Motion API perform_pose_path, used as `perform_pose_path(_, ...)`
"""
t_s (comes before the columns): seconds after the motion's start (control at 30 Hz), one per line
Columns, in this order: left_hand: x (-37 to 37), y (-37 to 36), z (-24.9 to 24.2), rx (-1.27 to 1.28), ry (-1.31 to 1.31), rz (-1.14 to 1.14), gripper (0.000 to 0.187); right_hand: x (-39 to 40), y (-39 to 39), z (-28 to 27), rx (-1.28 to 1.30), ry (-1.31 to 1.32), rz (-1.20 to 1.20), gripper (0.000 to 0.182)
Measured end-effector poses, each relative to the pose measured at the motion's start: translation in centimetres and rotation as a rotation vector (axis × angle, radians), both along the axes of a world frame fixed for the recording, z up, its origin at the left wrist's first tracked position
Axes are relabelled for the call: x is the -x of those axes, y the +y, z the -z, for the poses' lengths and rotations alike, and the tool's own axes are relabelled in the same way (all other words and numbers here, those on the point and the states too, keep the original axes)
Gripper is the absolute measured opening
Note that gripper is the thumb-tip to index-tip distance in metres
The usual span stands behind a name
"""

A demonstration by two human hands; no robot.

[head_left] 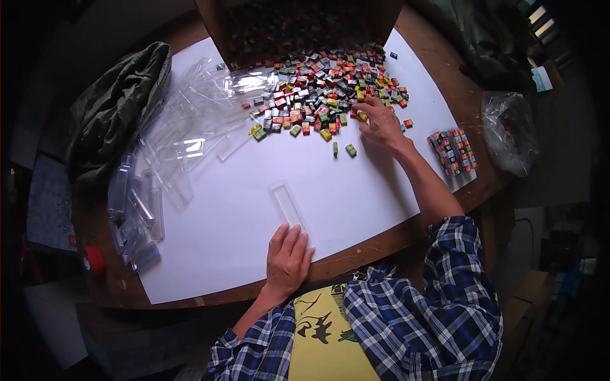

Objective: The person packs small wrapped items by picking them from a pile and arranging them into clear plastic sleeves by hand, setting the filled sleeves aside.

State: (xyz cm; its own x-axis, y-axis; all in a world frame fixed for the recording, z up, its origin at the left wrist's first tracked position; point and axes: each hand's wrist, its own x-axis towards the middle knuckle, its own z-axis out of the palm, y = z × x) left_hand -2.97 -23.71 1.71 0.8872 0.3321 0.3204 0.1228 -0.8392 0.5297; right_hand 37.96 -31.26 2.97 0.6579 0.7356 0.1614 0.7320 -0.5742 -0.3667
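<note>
My left hand lies near the front edge of the white sheet, its fingers bent over the near end of a narrow clear plastic box. The box lies flat, its long side pointing away from me; my fingers hide its near end. My right hand reaches to the right edge of a heap of small wrapped blocks in red, yellow, green, black and white. Between its thumb and index finger shows a small yellow block. Two loose green blocks lie a little to its left.
Behind the heap stands an open cardboard box. Clear plastic sleeves spread at left, with more clear boxes at the table edge and dark green cloth. Packed blocks and a plastic bag sit at right.
</note>
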Motion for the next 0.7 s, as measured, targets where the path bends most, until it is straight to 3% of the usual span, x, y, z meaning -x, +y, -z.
perform_pose_path(0.17,0.2,-0.1,0.2,-0.008,0.008,0.005,0.038,-0.4,0.6,-1.4,0.132,0.153,-0.012,0.047)
perform_pose_path(0.27,-0.2,0.2,0.1,-0.021,-0.001,-0.003,0.037,2.8,-0.3,-3.4,0.261,0.159,-0.170,0.049)
perform_pose_path(0.43,-0.1,-0.1,0.0,-0.023,0.017,0.014,0.037,-3.4,1.4,-3.9,0.060,0.242,-0.092,0.053)
perform_pose_path(0.53,0.1,-0.2,-0.1,-0.038,0.013,0.019,0.038,-6.6,4.6,-1.2,-0.086,-0.214,-0.139,0.050)
perform_pose_path(0.7,-0.5,0.1,0.0,-0.049,0.013,0.011,0.037,-7.2,9.0,3.9,-0.042,-0.257,-0.030,0.053)
